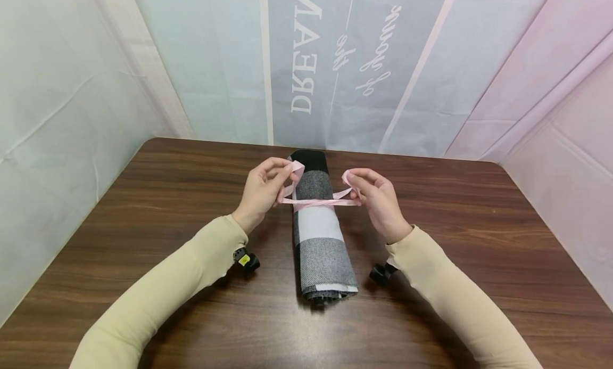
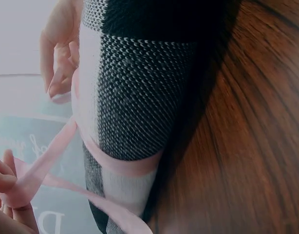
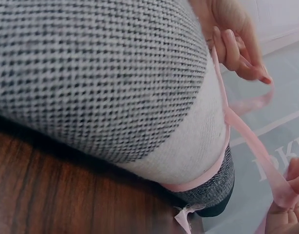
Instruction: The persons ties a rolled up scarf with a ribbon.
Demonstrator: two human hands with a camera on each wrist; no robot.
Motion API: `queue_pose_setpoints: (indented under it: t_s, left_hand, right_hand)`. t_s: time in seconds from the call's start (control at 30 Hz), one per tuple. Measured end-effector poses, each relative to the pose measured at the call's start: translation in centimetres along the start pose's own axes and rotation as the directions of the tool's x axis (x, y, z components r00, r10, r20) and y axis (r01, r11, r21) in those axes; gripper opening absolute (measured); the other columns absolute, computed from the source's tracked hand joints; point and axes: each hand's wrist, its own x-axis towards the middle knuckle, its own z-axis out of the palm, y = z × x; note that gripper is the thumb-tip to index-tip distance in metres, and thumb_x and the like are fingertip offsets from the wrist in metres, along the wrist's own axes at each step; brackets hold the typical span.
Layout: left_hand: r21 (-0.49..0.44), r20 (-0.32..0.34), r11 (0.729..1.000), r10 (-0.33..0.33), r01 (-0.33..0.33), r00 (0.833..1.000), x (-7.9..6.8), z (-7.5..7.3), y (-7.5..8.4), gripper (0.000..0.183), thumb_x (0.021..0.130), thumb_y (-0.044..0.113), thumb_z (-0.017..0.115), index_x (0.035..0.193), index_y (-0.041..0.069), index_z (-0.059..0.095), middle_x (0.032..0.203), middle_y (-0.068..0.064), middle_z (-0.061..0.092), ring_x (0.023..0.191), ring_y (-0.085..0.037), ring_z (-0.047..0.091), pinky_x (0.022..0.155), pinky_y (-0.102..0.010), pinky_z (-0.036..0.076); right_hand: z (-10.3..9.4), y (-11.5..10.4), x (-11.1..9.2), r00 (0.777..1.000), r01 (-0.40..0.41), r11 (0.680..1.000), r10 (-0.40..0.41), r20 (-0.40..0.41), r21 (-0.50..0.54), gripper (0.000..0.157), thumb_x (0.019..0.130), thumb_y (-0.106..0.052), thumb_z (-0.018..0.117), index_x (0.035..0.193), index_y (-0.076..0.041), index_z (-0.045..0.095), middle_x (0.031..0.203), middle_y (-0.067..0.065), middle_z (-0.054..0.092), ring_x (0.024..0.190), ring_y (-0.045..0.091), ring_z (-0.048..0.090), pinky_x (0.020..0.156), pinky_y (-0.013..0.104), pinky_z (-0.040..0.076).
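Observation:
A rolled checked cloth [image 1: 325, 262] in black, grey and white lies lengthwise on the wooden table. Around its middle runs a pink ribbon [image 1: 313, 202], crossed over itself on top of the roll. My left hand [image 1: 263, 189] pinches one part of the ribbon between thumb and fingers, just left of the roll. On the other side, my right hand [image 1: 378, 201] grips the other part, with a loop standing up at the fingertips. Both wrist views show the ribbon hugging the cloth [image 2: 140, 97], its strands leading from the crossing to the fingers [image 3: 298, 185].
The dark wood table [image 1: 191, 177] extends on both sides of the roll. Behind it hangs a pale backdrop curtain [image 1: 225, 65] with printed lettering, and light fabric walls [image 1: 565, 108] close in the sides. A black wrist camera [image 1: 381, 273] sits below each sleeve cuff.

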Motion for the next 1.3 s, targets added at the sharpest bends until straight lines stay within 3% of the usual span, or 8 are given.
queue_pose_setpoints:
  t_s: [0.17,0.37,0.57,0.83,1.0,1.17,1.23,1.3]
  left_hand:
    - [0.001,0.024,1.000,0.001,-0.001,1.000,0.1,0.7,0.1,0.022,0.094,0.010,0.060,0.112,-0.003,0.061,0.087,-0.002,0.069,0.038,-0.006,0.043,0.036,-0.019,0.030]
    - [0.043,0.050,0.999,-0.023,0.021,0.998,0.0,1.1,0.2,0.023,0.094,0.012,0.062,0.113,0.001,0.064,0.090,-0.021,0.063,0.041,-0.009,0.052,0.034,-0.020,0.027]
    - [0.060,0.122,0.998,-0.017,0.010,0.992,0.0,1.5,0.1,0.025,0.095,0.012,0.059,0.117,-0.001,0.062,0.114,-0.015,0.063,0.050,-0.008,0.061,0.037,-0.019,0.034]
    - [0.056,0.234,0.998,0.026,-0.040,0.972,0.0,2.1,-0.3,0.022,0.094,0.006,0.059,0.111,-0.007,0.062,0.127,-0.012,0.058,0.061,-0.009,0.066,0.048,-0.021,0.048]
    - [0.074,0.252,0.997,-0.011,-0.007,0.968,-0.1,2.5,-0.4,0.017,0.090,0.004,0.064,0.103,-0.006,0.062,0.120,-0.012,0.059,0.060,-0.008,0.064,0.051,-0.021,0.050]
    - [0.072,0.255,0.997,-0.052,0.035,0.965,0.0,2.9,-0.3,0.015,0.087,0.000,0.065,0.096,0.000,0.053,0.085,-0.022,0.067,0.058,-0.010,0.064,0.051,-0.022,0.049]
    - [0.071,0.263,0.996,-0.067,0.050,0.963,0.0,2.9,-0.3,0.020,0.087,-0.001,0.066,0.095,0.001,0.047,0.075,-0.017,0.066,0.060,-0.010,0.064,0.051,-0.021,0.048]
    - [0.071,0.276,0.996,-0.073,0.056,0.958,-0.1,2.9,-0.3,0.024,0.087,0.000,0.065,0.096,0.000,0.043,0.075,-0.011,0.065,0.063,-0.009,0.065,0.052,-0.021,0.047]
  right_hand:
    - [0.6,-0.1,0.2,0.999,-0.029,0.997,0.032,0.033,-0.072,0.013,0.090,-0.018,0.067,0.102,-0.013,0.068,0.081,-0.006,0.066,0.060,0.008,0.049,0.052,0.019,0.035]
    - [1.2,-0.3,0.2,0.995,-0.074,0.993,0.079,0.053,-0.092,0.015,0.091,-0.011,0.063,0.106,-0.012,0.067,0.072,-0.005,0.061,0.058,0.008,0.049,0.051,0.018,0.035]
    - [1.9,-0.3,0.4,0.992,-0.093,0.992,0.101,0.081,-0.090,0.018,0.091,-0.010,0.061,0.108,-0.010,0.066,0.074,-0.003,0.062,0.060,0.008,0.053,0.054,0.019,0.039]
    - [2.9,-0.4,0.3,0.985,-0.116,0.989,0.127,0.118,-0.095,0.022,0.094,-0.018,0.057,0.113,-0.008,0.061,0.078,-0.006,0.063,0.061,0.006,0.056,0.053,0.019,0.041]
    - [3.3,-0.4,0.4,0.982,-0.138,0.986,0.148,0.116,-0.090,0.018,0.094,-0.022,0.059,0.108,-0.012,0.062,0.076,-0.007,0.064,0.062,0.005,0.057,0.054,0.020,0.044]
    - [3.6,-0.4,0.5,0.985,-0.136,0.988,0.143,0.100,-0.079,0.008,0.091,-0.016,0.062,0.098,-0.013,0.062,0.067,-0.006,0.059,0.059,0.007,0.052,0.053,0.020,0.041]
    - [3.6,-0.4,0.5,0.985,-0.134,0.989,0.141,0.100,-0.069,0.007,0.091,-0.014,0.062,0.097,-0.011,0.061,0.065,-0.005,0.057,0.058,0.007,0.051,0.052,0.019,0.041]
    - [3.7,-0.4,0.4,0.985,-0.134,0.989,0.140,0.102,-0.066,0.007,0.091,-0.013,0.061,0.097,-0.010,0.060,0.067,-0.005,0.058,0.058,0.006,0.051,0.052,0.019,0.042]
